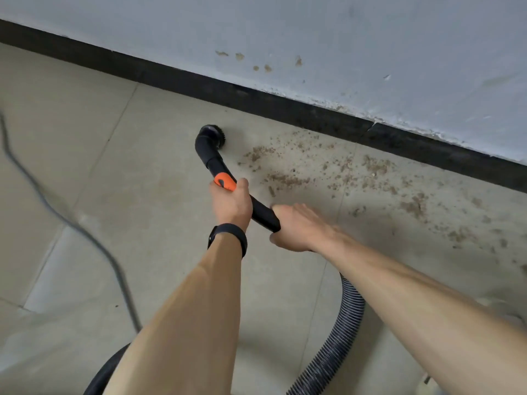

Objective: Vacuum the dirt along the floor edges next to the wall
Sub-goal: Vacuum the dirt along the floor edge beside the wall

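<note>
Wand (261, 212) gripped in left hand (231, 201) and right hand (298, 228), dirt (285, 179) just rightward

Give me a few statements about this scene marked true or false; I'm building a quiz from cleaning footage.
1. Both the left hand and the right hand grip the vacuum wand. True.
2. The brush nozzle sits on the dirt. False: the dirt lies apart, to its right.
3. The baseboard is white. False: it is black.
4. A black wristband circles the left wrist. True.
</note>
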